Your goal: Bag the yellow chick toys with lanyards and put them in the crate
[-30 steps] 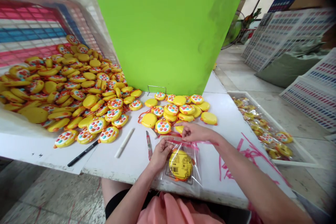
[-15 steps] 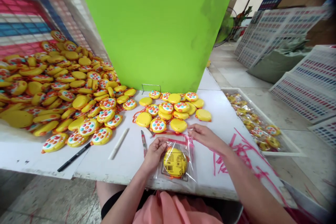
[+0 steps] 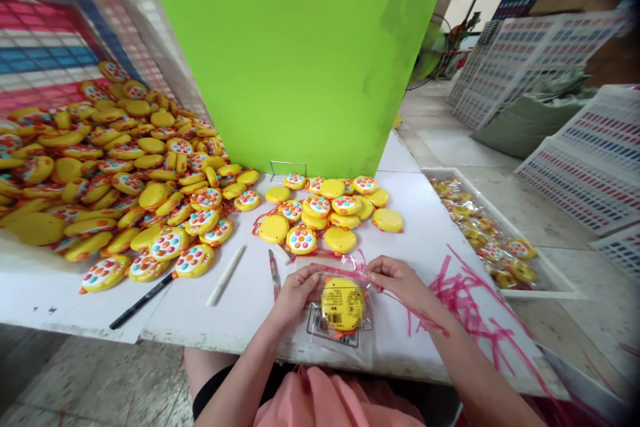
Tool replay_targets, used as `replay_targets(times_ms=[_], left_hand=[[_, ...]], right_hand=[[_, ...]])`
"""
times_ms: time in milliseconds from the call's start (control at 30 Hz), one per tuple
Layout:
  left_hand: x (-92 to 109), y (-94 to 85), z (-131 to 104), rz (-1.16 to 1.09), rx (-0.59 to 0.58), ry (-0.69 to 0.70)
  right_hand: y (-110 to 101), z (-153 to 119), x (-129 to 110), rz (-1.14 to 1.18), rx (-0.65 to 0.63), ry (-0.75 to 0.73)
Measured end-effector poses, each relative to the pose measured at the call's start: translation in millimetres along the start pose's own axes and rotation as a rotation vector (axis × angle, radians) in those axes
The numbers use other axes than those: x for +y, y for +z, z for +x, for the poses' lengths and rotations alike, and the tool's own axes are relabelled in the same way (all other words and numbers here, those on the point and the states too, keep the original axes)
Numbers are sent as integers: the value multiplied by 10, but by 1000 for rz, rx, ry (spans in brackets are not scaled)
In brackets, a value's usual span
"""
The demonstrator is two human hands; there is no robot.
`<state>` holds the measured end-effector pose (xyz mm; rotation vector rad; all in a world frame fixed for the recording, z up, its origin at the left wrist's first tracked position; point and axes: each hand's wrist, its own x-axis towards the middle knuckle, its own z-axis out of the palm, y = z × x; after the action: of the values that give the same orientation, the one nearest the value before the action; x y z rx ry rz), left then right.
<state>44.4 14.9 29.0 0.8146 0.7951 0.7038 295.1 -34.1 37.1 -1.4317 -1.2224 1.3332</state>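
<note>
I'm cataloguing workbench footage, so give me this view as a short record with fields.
Left hand: pinching the upper left of a clear bag
Right hand: at the bag's upper right corner; exact grip unclear
Bag contents: one yellow toy, barcode side up
Loose toys: a cluster beyond the bag, a larger heap to the left
Tabletop items: black marker, white stick, pink strips
Right of table: white tray of bagged toys
Backdrop: green panel
</note>
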Motion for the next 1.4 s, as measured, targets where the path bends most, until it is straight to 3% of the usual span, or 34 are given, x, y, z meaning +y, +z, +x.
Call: replay_targets(times_ms=[100, 300, 467, 600, 700, 767, 833, 900, 1000, 1067, 1267, 1333, 1400], left_hand=[[4, -30, 16, 7, 11, -26], [18, -24, 9, -34, 33, 26], [21, -7, -28, -30, 1, 82], [-11, 37, -28, 81, 87, 124], [-34, 54, -14, 71, 91, 148], [-46, 46, -3, 41, 71, 154], [-56, 26, 7, 32, 57, 167], [-65, 6, 14, 39, 48, 169], [-72, -12, 19, 49, 42, 169], [-70, -11, 17, 49, 43, 170], [-51, 23, -5, 29, 54, 140], [-49, 29, -8, 27, 57, 140], [-52, 26, -6, 31, 48, 148]], right_hand=[[-49, -44, 49, -70, 12, -1], [-80, -61, 59, -184, -43, -146], [-24, -74, -72, -157, -59, -119], [34, -74, -86, -85, -53, -79], [3, -44, 41, -106, 66, -79], [-55, -26, 173, -217, 253, -98], [-113, -23, 308, -468, 456, -158], [-145, -39, 417, -816, 580, -229], [-169, -67, 479, -1233, 630, -264], [-219, -63, 442, -1333, 653, -266], [-422, 40, 232, -1172, 935, -333], [-377, 83, 251, -1194, 921, -360], [-291, 133, 313, -1287, 802, -377]])
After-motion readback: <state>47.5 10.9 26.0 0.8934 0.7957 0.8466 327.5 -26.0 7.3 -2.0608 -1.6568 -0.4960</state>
